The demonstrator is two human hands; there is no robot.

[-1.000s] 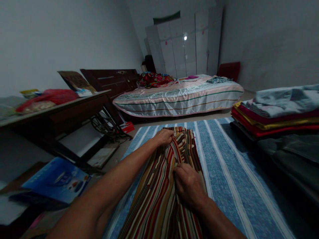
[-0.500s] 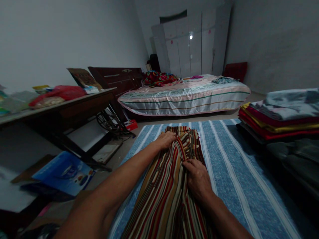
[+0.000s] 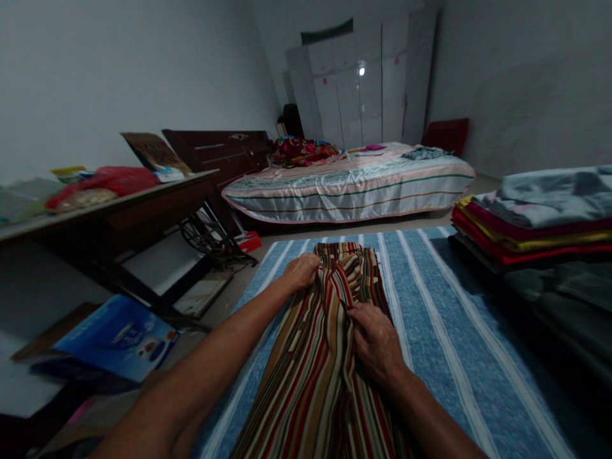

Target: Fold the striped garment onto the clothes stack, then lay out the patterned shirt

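Note:
A pair of what looks like striped trousers [image 3: 315, 357], in red, tan, cream and black, lies lengthwise on a blue and white striped cloth [image 3: 430, 306]. Its gathered waist end points away from me, and the near end runs out of view. My left hand [image 3: 303, 271] is closed on the left edge just below the waist. Lower down and to the right, my right hand [image 3: 377, 339] pinches a fold of the fabric, its fingertips pressed together. Creases run between the two hands.
To the right sits a stack of folded clothes [image 3: 535, 236], with dark folded garments [image 3: 564, 299] nearer me. A sewing-machine table [image 3: 157, 197] stands left, a blue box [image 3: 119, 338] below it. Beyond are a bed [image 3: 354, 191] and a wardrobe [image 3: 349, 89].
My left hand has shifted left, from the top middle of the trousers to their left edge. My right hand keeps its hold at about the same spot.

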